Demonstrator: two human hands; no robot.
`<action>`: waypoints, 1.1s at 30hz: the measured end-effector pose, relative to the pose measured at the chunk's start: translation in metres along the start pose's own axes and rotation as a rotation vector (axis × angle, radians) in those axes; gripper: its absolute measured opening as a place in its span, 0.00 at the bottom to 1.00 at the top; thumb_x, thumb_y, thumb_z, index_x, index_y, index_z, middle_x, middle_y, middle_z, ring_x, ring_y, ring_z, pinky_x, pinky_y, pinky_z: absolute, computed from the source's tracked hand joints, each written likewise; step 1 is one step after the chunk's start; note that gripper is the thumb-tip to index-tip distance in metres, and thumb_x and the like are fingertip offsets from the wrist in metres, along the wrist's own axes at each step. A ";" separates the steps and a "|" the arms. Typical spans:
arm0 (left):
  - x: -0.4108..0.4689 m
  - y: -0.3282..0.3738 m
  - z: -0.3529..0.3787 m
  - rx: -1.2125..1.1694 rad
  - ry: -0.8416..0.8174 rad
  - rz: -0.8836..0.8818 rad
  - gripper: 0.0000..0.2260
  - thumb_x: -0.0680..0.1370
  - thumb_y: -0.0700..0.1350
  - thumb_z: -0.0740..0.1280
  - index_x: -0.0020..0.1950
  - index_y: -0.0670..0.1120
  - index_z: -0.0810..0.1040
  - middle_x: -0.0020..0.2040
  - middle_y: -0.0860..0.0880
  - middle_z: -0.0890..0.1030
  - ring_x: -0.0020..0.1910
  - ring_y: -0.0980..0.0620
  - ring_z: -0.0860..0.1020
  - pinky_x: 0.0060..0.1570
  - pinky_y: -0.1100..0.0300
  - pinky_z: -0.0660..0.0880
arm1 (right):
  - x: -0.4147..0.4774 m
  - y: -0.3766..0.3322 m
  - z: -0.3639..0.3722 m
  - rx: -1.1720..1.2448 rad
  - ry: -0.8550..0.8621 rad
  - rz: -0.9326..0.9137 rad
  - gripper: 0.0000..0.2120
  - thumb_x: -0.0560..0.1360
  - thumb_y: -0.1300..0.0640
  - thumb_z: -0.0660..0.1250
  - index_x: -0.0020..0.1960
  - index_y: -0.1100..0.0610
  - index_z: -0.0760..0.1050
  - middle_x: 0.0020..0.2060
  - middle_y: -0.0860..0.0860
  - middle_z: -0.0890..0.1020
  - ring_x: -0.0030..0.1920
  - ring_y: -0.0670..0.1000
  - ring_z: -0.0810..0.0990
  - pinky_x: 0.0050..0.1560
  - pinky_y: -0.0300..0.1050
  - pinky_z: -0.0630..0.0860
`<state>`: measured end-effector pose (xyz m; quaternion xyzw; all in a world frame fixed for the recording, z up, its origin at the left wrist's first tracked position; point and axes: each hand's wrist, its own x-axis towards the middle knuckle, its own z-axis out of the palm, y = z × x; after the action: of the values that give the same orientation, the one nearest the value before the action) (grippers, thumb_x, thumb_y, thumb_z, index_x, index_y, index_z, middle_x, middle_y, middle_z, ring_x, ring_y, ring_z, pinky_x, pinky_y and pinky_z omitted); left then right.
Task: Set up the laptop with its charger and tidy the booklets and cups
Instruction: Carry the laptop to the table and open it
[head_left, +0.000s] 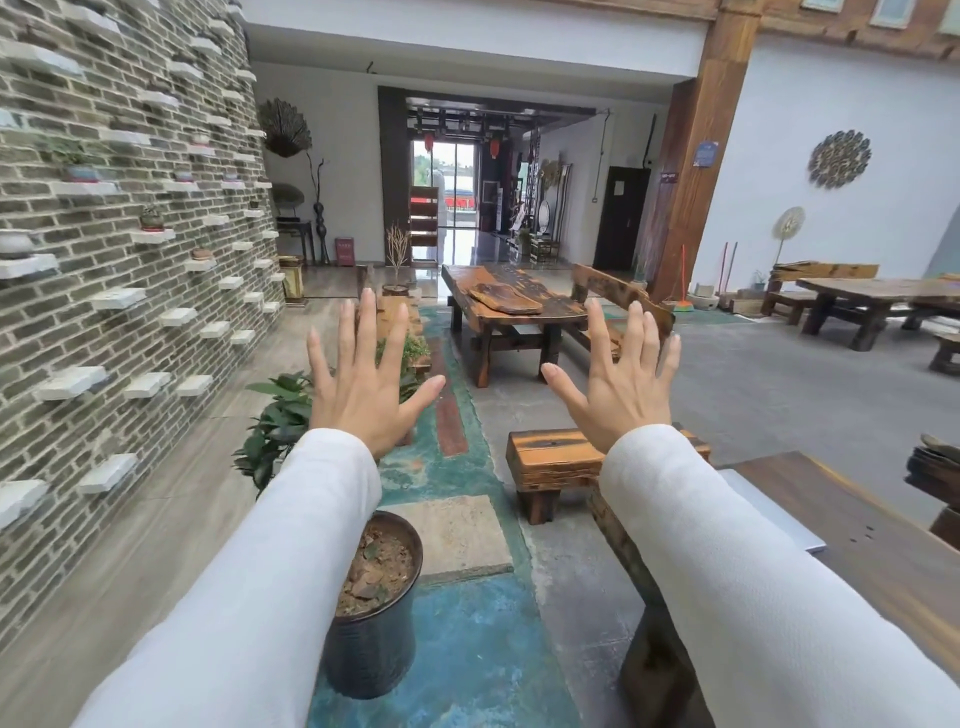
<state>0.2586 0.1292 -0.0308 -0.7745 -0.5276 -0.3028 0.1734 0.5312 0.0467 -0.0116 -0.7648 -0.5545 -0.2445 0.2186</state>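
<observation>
My left hand and my right hand are both raised in front of me, backs toward the camera, fingers spread and holding nothing. White sleeves cover both forearms. A closed silver laptop lies on the dark wooden table at the lower right, partly hidden behind my right sleeve. I see no charger, booklets or cups in this view.
A dark plant pot stands on the floor below my left arm. A small wooden stool sits ahead, a long wooden table with benches beyond it. A brick wall with small shelves runs along the left. Leafy plants grow beside it.
</observation>
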 end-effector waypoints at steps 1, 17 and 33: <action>0.005 0.006 0.007 -0.004 -0.008 0.000 0.39 0.78 0.72 0.45 0.80 0.56 0.32 0.81 0.46 0.32 0.80 0.44 0.33 0.75 0.32 0.39 | 0.005 0.008 0.005 -0.005 0.000 0.005 0.41 0.75 0.26 0.41 0.81 0.45 0.38 0.81 0.61 0.46 0.80 0.62 0.44 0.76 0.68 0.41; 0.156 0.065 0.133 -0.159 0.025 0.123 0.39 0.78 0.72 0.48 0.82 0.55 0.38 0.83 0.46 0.37 0.81 0.44 0.37 0.76 0.32 0.40 | 0.107 0.083 0.084 -0.188 0.076 0.091 0.40 0.76 0.27 0.44 0.81 0.46 0.41 0.79 0.63 0.51 0.79 0.64 0.49 0.75 0.70 0.44; 0.301 0.132 0.256 -0.305 -0.013 0.338 0.38 0.77 0.72 0.45 0.81 0.55 0.38 0.83 0.46 0.37 0.81 0.43 0.37 0.76 0.32 0.40 | 0.211 0.125 0.146 -0.350 0.117 0.232 0.40 0.76 0.27 0.43 0.81 0.46 0.42 0.79 0.63 0.54 0.79 0.64 0.51 0.75 0.70 0.44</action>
<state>0.5314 0.4437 -0.0214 -0.8710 -0.3398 -0.3408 0.0992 0.7261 0.2549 -0.0039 -0.8343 -0.3982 -0.3543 0.1411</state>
